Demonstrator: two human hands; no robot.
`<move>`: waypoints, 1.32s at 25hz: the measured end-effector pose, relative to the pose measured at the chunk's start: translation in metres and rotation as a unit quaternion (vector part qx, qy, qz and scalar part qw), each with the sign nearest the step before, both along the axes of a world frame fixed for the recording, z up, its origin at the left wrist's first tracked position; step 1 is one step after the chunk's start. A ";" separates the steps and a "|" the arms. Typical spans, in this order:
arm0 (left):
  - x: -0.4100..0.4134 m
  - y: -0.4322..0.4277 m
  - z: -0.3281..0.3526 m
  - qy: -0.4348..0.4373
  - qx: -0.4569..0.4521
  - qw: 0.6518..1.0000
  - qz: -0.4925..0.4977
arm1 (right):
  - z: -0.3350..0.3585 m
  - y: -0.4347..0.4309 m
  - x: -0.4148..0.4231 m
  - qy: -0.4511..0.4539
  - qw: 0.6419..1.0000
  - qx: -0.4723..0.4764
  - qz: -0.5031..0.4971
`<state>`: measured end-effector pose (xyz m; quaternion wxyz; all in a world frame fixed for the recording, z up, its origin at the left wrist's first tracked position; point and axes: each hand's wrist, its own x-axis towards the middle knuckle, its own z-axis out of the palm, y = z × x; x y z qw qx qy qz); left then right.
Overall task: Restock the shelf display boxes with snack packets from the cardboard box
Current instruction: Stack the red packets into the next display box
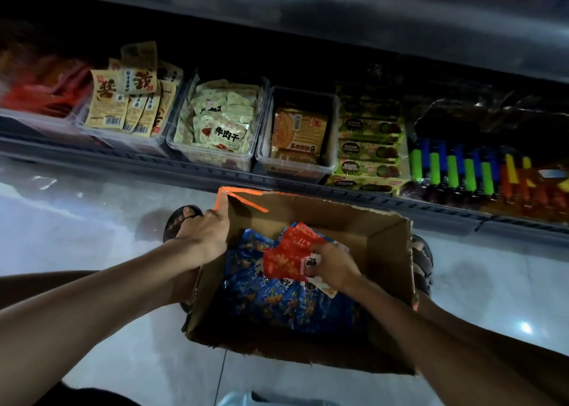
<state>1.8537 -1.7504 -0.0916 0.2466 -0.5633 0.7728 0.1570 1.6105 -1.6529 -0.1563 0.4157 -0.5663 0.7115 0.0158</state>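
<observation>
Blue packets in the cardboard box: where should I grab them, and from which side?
Come straight down from above, since the cardboard box walls close off every side. The blue packets lie flat in a loose heap, so pinching a raised edge near the middle looks easiest. The right hand holds red packets; the left hand grips the box rim.
</observation>
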 end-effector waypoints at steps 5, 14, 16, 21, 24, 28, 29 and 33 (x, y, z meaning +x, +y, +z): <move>-0.047 -0.005 0.080 0.141 0.013 0.990 -0.011 | 0.147 -0.026 -0.037 -0.164 0.983 0.003 -0.076; -0.092 -0.007 0.230 0.553 0.356 0.726 0.203 | 0.324 -0.017 -0.067 -0.206 0.975 -0.048 -0.061; -0.097 -0.007 0.231 0.559 0.365 0.716 0.205 | 0.329 -0.018 -0.072 -0.212 0.970 -0.066 -0.096; -0.104 -0.019 0.224 0.612 0.315 0.655 0.312 | 0.312 -0.027 -0.080 -0.348 0.878 -0.115 -0.307; -0.102 -0.021 0.222 0.624 0.301 0.642 0.330 | 0.303 -0.024 -0.073 -0.381 0.844 -0.117 -0.359; -0.104 -0.014 0.223 0.575 0.319 0.712 0.246 | 0.311 -0.021 -0.069 -0.265 0.898 -0.237 -0.259; -0.103 -0.013 0.224 0.554 0.334 0.728 0.227 | 0.318 -0.022 -0.071 -0.244 0.910 -0.251 -0.222; -0.099 -0.007 0.229 0.476 0.429 0.750 0.164 | 0.338 -0.024 -0.080 -0.218 0.941 -0.231 -0.119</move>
